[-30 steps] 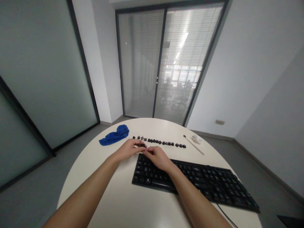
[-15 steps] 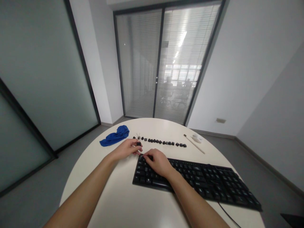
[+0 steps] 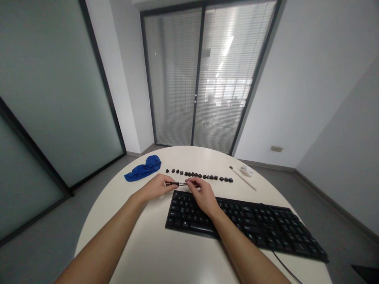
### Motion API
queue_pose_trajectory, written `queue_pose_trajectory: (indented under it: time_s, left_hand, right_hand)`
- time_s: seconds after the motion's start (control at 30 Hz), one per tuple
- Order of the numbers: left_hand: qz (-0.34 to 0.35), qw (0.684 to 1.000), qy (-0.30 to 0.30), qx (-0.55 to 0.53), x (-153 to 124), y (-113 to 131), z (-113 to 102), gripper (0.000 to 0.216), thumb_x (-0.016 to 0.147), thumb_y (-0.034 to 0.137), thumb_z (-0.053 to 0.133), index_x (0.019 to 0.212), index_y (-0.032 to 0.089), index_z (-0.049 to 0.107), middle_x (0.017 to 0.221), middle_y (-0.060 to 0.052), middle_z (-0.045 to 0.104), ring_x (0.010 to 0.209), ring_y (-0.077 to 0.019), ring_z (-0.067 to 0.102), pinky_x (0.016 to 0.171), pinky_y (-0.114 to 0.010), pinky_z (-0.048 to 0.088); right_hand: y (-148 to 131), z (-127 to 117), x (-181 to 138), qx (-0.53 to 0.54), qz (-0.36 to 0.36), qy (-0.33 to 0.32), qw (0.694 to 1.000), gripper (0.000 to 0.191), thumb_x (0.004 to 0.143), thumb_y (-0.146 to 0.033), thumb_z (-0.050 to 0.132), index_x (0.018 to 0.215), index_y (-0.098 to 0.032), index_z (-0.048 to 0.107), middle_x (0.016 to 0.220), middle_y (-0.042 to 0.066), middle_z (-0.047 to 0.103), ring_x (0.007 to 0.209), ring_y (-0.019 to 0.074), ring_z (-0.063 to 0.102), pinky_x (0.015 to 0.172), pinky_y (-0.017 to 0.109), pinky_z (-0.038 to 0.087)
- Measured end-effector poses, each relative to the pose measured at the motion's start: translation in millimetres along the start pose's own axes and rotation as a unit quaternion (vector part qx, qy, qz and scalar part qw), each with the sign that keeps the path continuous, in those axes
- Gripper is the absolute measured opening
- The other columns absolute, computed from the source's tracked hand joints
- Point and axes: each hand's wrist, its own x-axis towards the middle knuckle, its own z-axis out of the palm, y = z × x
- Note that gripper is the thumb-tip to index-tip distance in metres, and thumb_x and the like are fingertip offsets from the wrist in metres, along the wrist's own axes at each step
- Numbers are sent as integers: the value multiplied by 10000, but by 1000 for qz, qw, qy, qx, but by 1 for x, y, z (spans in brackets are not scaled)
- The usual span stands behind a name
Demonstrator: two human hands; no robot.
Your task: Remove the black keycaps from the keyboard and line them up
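Observation:
My left hand [image 3: 156, 186] is closed on the dark handle of a small keycap puller [image 3: 179, 184], held level above the far left corner of the black keyboard [image 3: 251, 215]. Thin metal wires stick out from both ends of the tool. The fingertips of my right hand [image 3: 203, 194] pinch the wires at its right end; whether a keycap sits there is too small to tell. My right wrist passes over the keyboard. Beyond both hands, several loose black keycaps [image 3: 211, 177] lie in a rough row on the white table [image 3: 142, 252].
A crumpled blue cloth [image 3: 143, 169] lies to the left of the keycaps. At the right are a thin brush [image 3: 243, 179] with a pale handle and some crumpled whitish material [image 3: 245, 171]. The keyboard's cable [image 3: 286, 268] runs off the near edge.
The puller has turned from upright to level in my left hand. My right hand has lifted from the keyboard's top left corner, moving up and slightly right to the puller's wire end.

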Motion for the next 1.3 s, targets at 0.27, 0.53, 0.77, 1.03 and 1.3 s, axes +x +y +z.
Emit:
queue_pose_trajectory:
  time_s: [0.27, 0.53, 0.77, 1.03, 1.3]
  left_hand:
    - [-80, 960, 95, -250, 5, -5, 2, 367, 731, 420, 730, 932, 124, 652, 690, -66, 712, 628, -175, 648, 595, -276, 489]
    - [-65, 964, 69, -248, 12, 8, 24, 390, 815, 518, 609, 880, 133, 612, 665, -15, 616, 582, -146, 599, 487, -229, 471]
    - [-48, 990, 123, 50, 6, 11, 15, 361, 938, 336, 394, 661, 171, 558, 543, -17, 623, 551, -157, 602, 617, -255, 440]
    - [-65, 982, 98, 151, 2, 17, 18, 257, 867, 247, 459, 646, 178, 572, 589, -44, 639, 576, -181, 594, 573, -258, 360]
    - [-58, 974, 64, 209, -1, 26, 17, 218, 840, 252, 475, 672, 180, 595, 619, -43, 645, 577, -178, 578, 539, -256, 317]
  right_hand:
    - [4, -2, 5, 86, 52, -4, 995, 299, 869, -411, 593, 985, -156, 698, 877, 80, 730, 837, 208, 675, 820, 346, 509]
    - [-1, 0, 1, 89, 40, -51, 994, 236, 865, -367, 599, 952, -163, 681, 844, 53, 712, 798, 180, 661, 774, 313, 511]
    - [-9, 4, -8, -113, -21, -123, 986, 222, 919, -289, 516, 1058, -202, 665, 992, 58, 712, 933, 193, 644, 879, 328, 475]
    - [-11, 5, -10, -206, -45, -152, 966, 235, 932, -254, 480, 1018, -210, 694, 1027, 48, 707, 992, 204, 613, 905, 323, 453]
    - [-23, -5, -17, -235, -117, -222, 939, 433, 851, -490, 608, 1160, -189, 636, 1153, 93, 641, 1082, 246, 552, 974, 364, 427]
